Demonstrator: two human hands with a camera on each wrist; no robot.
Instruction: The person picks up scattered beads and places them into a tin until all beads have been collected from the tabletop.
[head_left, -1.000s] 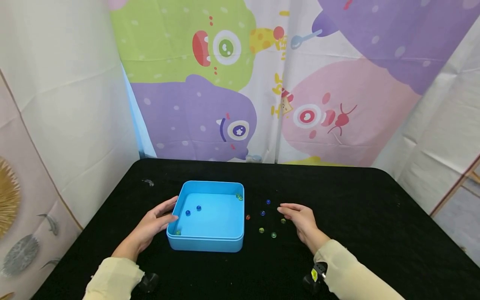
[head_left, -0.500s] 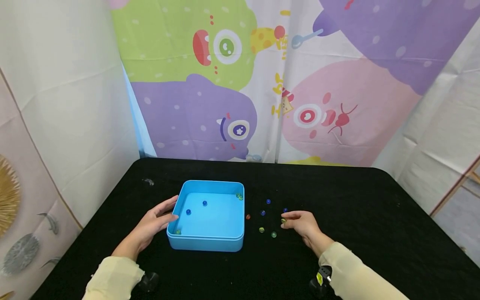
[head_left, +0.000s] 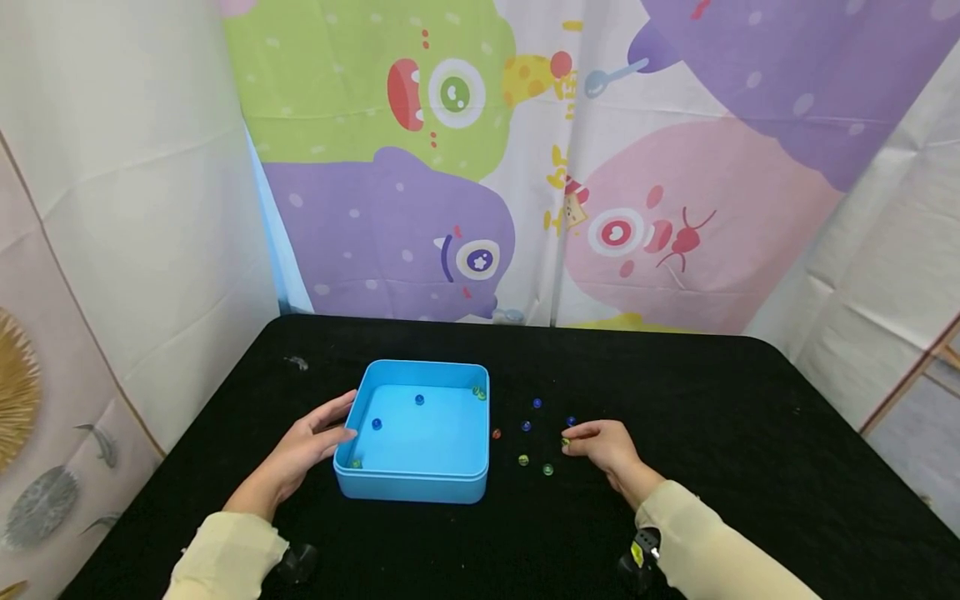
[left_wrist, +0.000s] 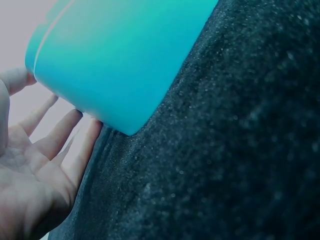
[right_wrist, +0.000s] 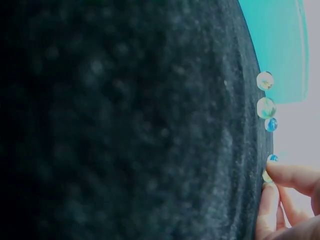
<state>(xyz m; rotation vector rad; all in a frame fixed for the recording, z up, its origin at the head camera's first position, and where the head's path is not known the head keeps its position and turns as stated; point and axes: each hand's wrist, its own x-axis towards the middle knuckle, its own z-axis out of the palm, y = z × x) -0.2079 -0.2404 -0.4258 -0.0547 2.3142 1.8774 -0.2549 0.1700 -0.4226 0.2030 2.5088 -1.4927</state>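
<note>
My right hand (head_left: 611,454) pinches a yellow-green marble (head_left: 566,442) between thumb and fingertips, low over the black cloth. Just behind those fingertips is a blue marble (head_left: 571,421). The right wrist view also shows the pinched marble (right_wrist: 267,176), partly covered by the fingers. At the light-blue box (head_left: 408,489), my left hand (head_left: 296,454) touches the left side with extended fingers. Its straight fingers (left_wrist: 65,131) meet the outer wall in the left wrist view, the thumb up by the rim. Inside lie two blue marbles, one at centre (head_left: 419,400), and several green ones.
Between box and right hand lie a red marble (head_left: 497,433), two blue marbles, one farther back (head_left: 537,403), a yellow-green marble (head_left: 523,460) and a green marble (head_left: 547,470). Black cloth (head_left: 720,433) covers the table. A cartoon-printed curtain (head_left: 420,233) hangs behind.
My right hand has moved slightly nearer and to the right, and now pinches the yellow-green marble. One blue marble in the box has rolled back and rightward. The left hand stays put.
</note>
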